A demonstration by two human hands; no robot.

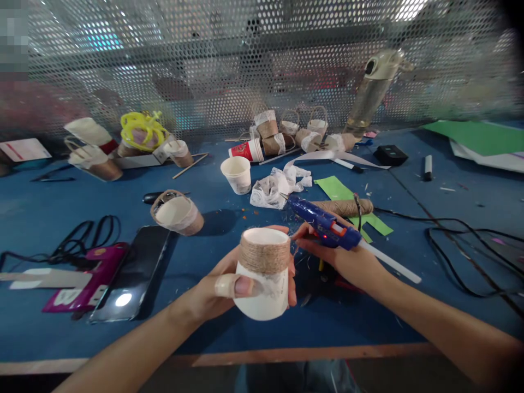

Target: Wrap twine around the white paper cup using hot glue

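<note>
The twine-banded paper cup (264, 259) is held inside the near table edge (229, 358), the left hand (223, 273) clasped around it. The right hand (341, 263), fingers partly curled, is at the blue glue gun (313, 214); whether it grips the gun cannot be told. Open room extends left to the phone (137, 267) and far to the white cup (236, 173).

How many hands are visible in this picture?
2: the left hand holding the white cup, the right hand at the blue glue gun. Others may be hidden behind the mesh.
</note>
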